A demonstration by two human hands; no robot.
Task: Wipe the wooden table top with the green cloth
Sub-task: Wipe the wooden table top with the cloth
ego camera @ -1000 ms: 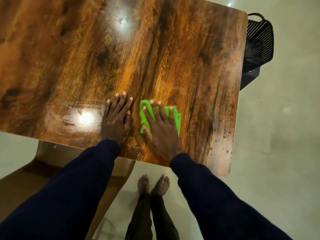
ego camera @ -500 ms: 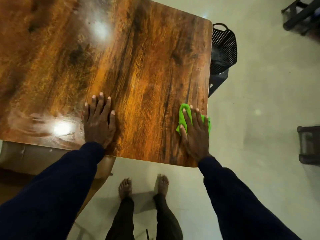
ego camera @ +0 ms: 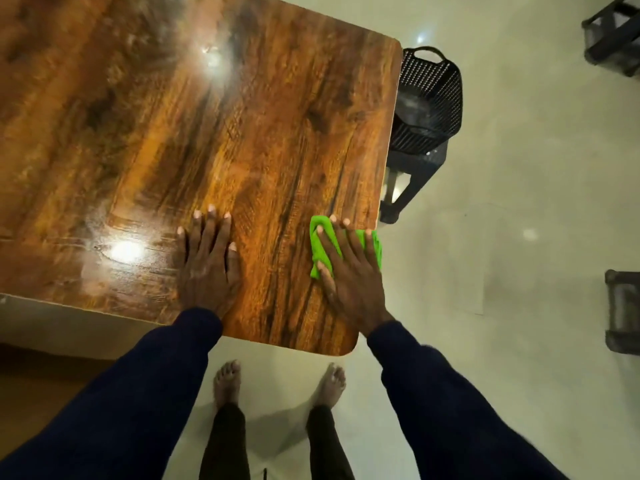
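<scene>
The glossy wooden table top (ego camera: 242,133) fills the upper left of the head view. A folded green cloth (ego camera: 318,241) lies at the table's right edge, close to the near right corner, partly hanging past the edge. My right hand (ego camera: 349,271) presses flat on the cloth with straight, spread fingers, covering most of it. My left hand (ego camera: 207,265) rests flat on the bare wood to the left of the cloth, fingers straight, near the front edge.
A black perforated plastic stool (ego camera: 426,109) stands on the pale floor just past the table's right edge. Dark furniture pieces (ego camera: 623,306) sit at the far right. My bare feet (ego camera: 227,382) stand below the table's front edge.
My right hand slid the green cloth from the middle of the table to its right edge. My left hand stayed flat on the wood. The view shifted right.
</scene>
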